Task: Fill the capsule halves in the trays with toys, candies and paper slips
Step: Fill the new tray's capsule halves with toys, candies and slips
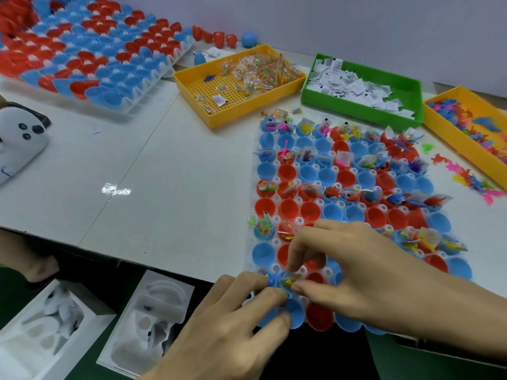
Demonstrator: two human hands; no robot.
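A: Where are your hands?

B: My left hand [236,319] and right hand [354,272] both pinch a toy [288,282] over the near tray [354,215].

A: Progress?

B: Alternate rows filled; the far tray [90,50], beyond it, looks unfilled.

Left hand [227,325], right hand [354,270]: bare, no rings, no sleeves visible.

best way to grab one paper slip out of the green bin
Pinch a raised corner of a loose paper slip at the pile's sparse right end, coming straight down through the open top of the green bin; the slips are thin, flat and overlapping, and the walls block any sideways approach.
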